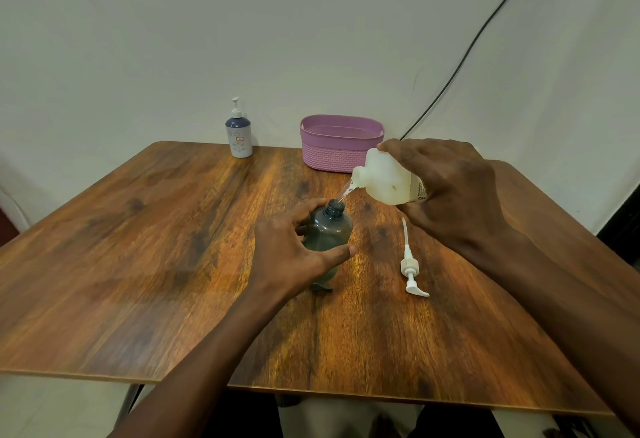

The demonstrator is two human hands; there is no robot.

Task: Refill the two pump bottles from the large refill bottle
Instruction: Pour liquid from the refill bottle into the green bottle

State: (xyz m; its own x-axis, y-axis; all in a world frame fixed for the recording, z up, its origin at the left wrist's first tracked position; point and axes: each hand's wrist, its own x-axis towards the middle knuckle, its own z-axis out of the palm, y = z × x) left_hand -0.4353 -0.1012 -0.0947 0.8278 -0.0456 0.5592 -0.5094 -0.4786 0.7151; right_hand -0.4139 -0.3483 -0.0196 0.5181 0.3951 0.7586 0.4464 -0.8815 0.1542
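A dark grey pump bottle (328, 229) stands upright mid-table with its neck uncovered. My left hand (294, 254) wraps around its body. My right hand (446, 191) holds the white translucent refill bottle (384, 178) tilted left, spout down. A thin clear stream (346, 191) runs from the spout into the grey bottle's neck. The white pump head (410, 266) with its tube lies flat on the table to the right of the grey bottle. A second pump bottle (239, 132), white and dark blue with its pump on, stands at the table's far edge.
A pink woven-look plastic basket (341, 146) sits at the far edge, just behind the refill bottle. A small dark cap-like object (321, 287) lies by the grey bottle's base. The wooden table (138, 247) meets a pale wall; a black cable (478, 39) hangs down it.
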